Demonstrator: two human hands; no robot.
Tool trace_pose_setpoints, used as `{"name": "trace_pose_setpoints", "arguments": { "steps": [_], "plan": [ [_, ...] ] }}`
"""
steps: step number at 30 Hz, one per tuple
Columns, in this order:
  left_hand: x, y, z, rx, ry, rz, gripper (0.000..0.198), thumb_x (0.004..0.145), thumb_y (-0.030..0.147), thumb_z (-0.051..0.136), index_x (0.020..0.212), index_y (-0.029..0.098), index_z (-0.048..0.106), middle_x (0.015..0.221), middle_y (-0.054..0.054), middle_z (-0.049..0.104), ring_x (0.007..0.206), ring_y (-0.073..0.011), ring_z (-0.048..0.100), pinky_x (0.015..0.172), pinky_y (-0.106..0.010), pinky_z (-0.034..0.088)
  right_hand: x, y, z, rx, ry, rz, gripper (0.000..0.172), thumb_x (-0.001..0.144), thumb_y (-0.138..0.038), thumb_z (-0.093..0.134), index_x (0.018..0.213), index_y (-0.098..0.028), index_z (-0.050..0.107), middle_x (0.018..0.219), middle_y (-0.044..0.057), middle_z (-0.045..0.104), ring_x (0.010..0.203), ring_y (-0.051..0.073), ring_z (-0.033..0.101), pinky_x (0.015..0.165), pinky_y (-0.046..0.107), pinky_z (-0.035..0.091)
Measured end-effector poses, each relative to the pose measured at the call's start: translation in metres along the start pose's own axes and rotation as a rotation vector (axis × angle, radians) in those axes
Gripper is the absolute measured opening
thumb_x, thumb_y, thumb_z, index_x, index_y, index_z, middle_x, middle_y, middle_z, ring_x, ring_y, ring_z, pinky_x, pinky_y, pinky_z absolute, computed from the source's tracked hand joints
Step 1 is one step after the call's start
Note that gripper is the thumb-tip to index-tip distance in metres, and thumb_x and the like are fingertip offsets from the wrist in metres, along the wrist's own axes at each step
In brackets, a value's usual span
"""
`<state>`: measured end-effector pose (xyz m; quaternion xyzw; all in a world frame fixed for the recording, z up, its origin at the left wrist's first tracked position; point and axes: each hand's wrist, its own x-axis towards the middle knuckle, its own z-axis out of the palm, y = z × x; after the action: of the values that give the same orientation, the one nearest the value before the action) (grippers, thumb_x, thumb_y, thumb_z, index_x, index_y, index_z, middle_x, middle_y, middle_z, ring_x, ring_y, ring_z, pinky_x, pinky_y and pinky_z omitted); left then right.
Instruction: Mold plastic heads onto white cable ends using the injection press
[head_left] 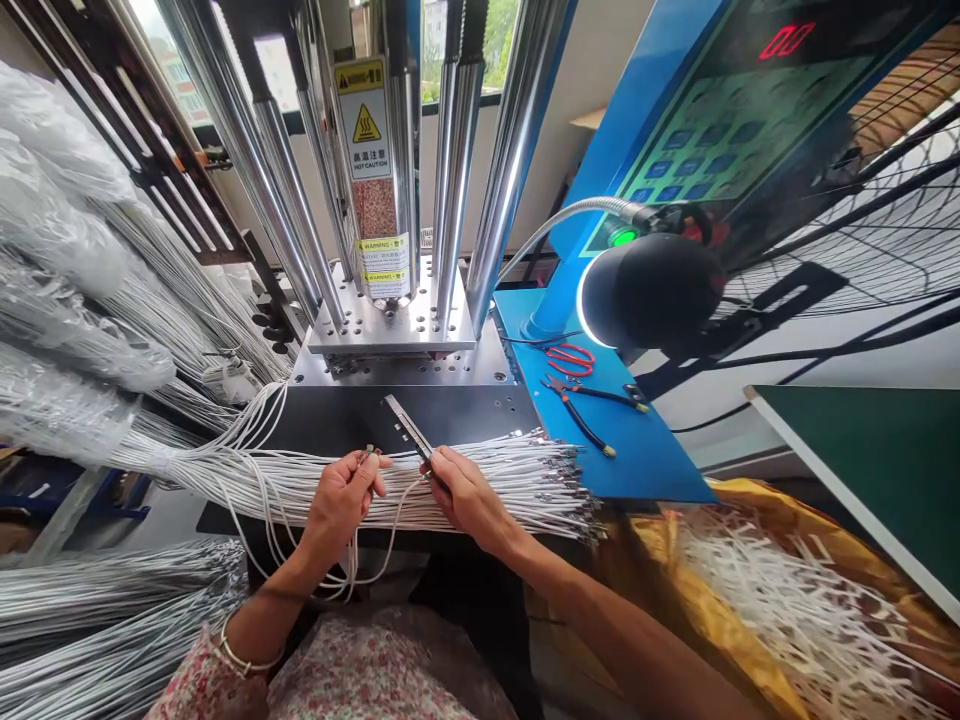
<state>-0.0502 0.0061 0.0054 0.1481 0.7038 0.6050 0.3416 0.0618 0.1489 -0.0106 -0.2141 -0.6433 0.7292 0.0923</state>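
Daylight is pouring through the window (495,40) behind the machine; edges are bending fisheye-wise, and the steel columns (517,150) are glaring.

Floral sleeves (217,680) (thin white bangles (236,655))

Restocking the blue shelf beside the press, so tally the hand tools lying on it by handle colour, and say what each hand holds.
Red-handled scissors: 1
Black-handled pliers with yellow tips: 1
Total: 2

Left hand: pinches the end of a white cable.
Right hand: holds a slim metal strip over the white cable bundle.
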Motion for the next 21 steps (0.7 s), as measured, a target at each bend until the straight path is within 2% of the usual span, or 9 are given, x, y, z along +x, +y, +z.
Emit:
{"name": "trace_pose_setpoints", "arguments": {
  "steps": [2,5,12,17,21],
  "plan": [
    [-0.003,-0.002,0.002,-0.044,-0.101,-0.082,0.038,0.085,0.051,0.063,0.091,0.014,0.069,0.058,0.006,0.041,0.043,-0.0039,0.023,0.037,-0.017,0.018,0.0,0.0,0.001,-0.005,0.005,-0.029,0.03,0.095,-0.042,0.036,0.073,-0.023,0.046,0.059,-0.003,0.038,0.054,0.015,0.036,0.05,0.028,0.031],
    [-0.007,-0.007,0.013,-0.011,-0.15,-0.124,0.038,0.085,0.053,0.062,0.085,0.015,0.067,0.055,0.008,0.03,0.045,-0.0051,0.02,0.039,-0.018,0.015,-0.001,0.003,0.002,-0.014,0.021,-0.041,0.031,0.094,-0.042,0.039,0.069,-0.023,0.042,0.065,-0.002,0.04,0.06,0.015,0.038,0.053,0.027,0.033],
    [-0.007,-0.013,0.027,0.024,-0.158,-0.067,0.04,0.085,0.052,0.061,0.067,0.018,0.048,0.055,0.008,0.031,0.047,-0.0064,0.02,0.041,-0.02,0.018,-0.003,0.007,0.001,-0.104,0.002,-0.039,0.033,0.095,-0.04,0.04,0.067,-0.022,0.038,0.065,-0.004,0.04,0.06,0.014,0.035,0.055,0.027,0.03],
    [-0.01,-0.015,0.027,-0.02,-0.153,-0.083,0.038,0.085,0.05,0.061,0.069,0.019,0.046,0.053,0.008,0.033,0.046,-0.0064,0.023,0.04,-0.02,0.019,-0.005,0.006,0.001,-0.025,-0.013,0.004,0.032,0.095,-0.039,0.04,0.067,-0.023,0.037,0.062,-0.005,0.036,0.055,0.013,0.033,0.052,0.026,0.029],
    [-0.012,-0.013,0.031,-0.023,-0.141,-0.099,0.038,0.085,0.049,0.062,0.067,0.019,0.047,0.051,0.008,0.033,0.044,-0.0059,0.023,0.04,-0.02,0.019,-0.004,0.007,0.0,-0.08,-0.022,0.002,0.033,0.096,-0.04,0.039,0.067,-0.023,0.036,0.061,-0.005,0.037,0.054,0.013,0.034,0.052,0.027,0.029]
  ]
}}
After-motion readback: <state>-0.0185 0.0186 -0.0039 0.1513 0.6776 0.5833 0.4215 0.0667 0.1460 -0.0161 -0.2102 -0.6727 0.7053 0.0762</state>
